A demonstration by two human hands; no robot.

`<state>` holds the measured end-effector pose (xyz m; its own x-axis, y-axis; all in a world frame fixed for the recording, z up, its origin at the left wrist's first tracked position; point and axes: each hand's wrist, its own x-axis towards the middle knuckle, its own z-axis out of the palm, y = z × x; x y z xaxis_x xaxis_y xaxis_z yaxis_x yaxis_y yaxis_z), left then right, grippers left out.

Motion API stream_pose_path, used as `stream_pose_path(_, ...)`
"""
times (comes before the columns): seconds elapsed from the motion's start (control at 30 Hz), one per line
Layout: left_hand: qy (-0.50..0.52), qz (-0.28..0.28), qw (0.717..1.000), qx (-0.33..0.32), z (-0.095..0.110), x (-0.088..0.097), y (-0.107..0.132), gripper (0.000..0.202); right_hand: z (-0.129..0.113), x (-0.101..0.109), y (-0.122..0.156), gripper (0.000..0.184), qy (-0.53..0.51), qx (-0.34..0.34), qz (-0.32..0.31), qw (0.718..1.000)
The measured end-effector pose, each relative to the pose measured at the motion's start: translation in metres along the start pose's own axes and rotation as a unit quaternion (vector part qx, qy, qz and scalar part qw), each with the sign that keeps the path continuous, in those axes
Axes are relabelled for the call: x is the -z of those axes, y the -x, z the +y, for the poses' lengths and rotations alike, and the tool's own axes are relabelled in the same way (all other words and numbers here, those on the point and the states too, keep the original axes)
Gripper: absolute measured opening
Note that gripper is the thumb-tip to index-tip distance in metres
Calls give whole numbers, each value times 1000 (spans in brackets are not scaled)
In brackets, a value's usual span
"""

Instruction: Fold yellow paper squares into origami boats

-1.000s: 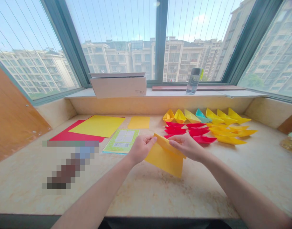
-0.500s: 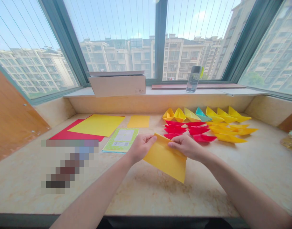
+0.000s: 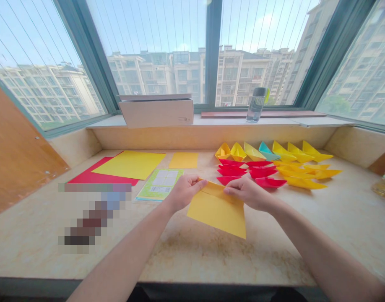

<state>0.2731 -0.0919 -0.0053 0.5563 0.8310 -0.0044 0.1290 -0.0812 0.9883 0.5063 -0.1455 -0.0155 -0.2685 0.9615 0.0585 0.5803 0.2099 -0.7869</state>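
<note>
A yellow sheet of paper (image 3: 217, 214) is held up over the counter, with a fold along its top edge. My left hand (image 3: 186, 191) pinches its upper left corner between thumb and fingers. At the upper right, my right hand (image 3: 251, 193) grips the folded edge, thumb on the near side. The lower part of the sheet hangs free toward me. Just beyond my hands stand red paper boats (image 3: 232, 171), partly hidden by my right hand, and yellow paper boats (image 3: 305, 182) to their right.
Yellow paper (image 3: 129, 165) overlaps red paper (image 3: 85, 176) at left, beside a green-edged packet (image 3: 157, 184). A small orange-yellow sheet (image 3: 183, 160) lies behind. A teal boat (image 3: 268, 152) sits in the back row. On the sill stand a white box (image 3: 157, 112) and a bottle (image 3: 256, 105).
The held sheet has turned so that its top edge lies more level and its face shows more squarely. My left hand has shifted slightly; both hands keep their grip.
</note>
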Motion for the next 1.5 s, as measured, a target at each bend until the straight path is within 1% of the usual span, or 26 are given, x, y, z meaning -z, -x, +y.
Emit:
stream_pose_path(0.13,4,13,1000,-20,0,2,-1,37,-1,10,2,48,-12,0,30,999)
stream_pose_path(0.23,-2,40,999,-36,5,6,0,35,-3,13,3,48,-32,-1,45,998)
stream_pose_path(0.37,5,47,997,-53,11,10,2,34,-2,13,3,44,-34,13,61,997)
stream_pose_path(0.5,25,54,996,-66,9,10,1,36,-3,9,1,43,-70,30,108,991)
stream_pose_path(0.57,36,68,995,-67,5,10,0,38,-4,8,0,41,-120,21,96,988)
stream_pose_path(0.67,9,108,991,-82,0,11,-3,39,-7,9,1,46,-185,-4,58,981)
stream_pose_path(0.7,-1,114,989,-92,-2,11,-4,39,-7,10,2,48,-187,-11,64,980)
stream_pose_path(0.73,-8,114,988,-99,-3,11,-5,39,-7,11,2,48,-178,-16,83,980)
stream_pose_path(0.83,-8,109,989,-105,-6,10,-7,39,-3,15,2,48,-122,-23,162,979)
stream_pose_path(0.93,12,97,991,-87,-8,9,-7,43,1,14,1,46,-114,-14,207,972)
stream_pose_path(1.03,85,28,993,-72,-8,8,-6,48,4,9,0,43,-134,-4,224,965)
stream_pose_path(1.1,124,-10,990,-68,-7,7,-5,43,5,6,0,42,-132,0,224,966)
stream_pose_path(1.13,133,-15,989,-65,-7,7,-5,40,6,5,1,42,-127,2,222,967)
stream_pose_path(1.2,133,-10,989,-57,-6,7,-4,37,7,5,1,41,-130,5,208,969)
stream_pose_path(1.3,136,-4,990,-50,-7,6,-4,36,7,3,1,35,-193,7,164,967)
stream_pose_path(1.37,144,-6,988,-48,-9,4,-5,37,5,2,1,43,-237,8,147,960)
stream_pose_path(1.43,152,-8,987,-52,-10,3,-6,37,3,1,1,50,-253,10,154,955)
stream_pose_path(1.5,158,-10,986,-60,-11,2,-7,38,1,2,1,48,-258,9,162,952)
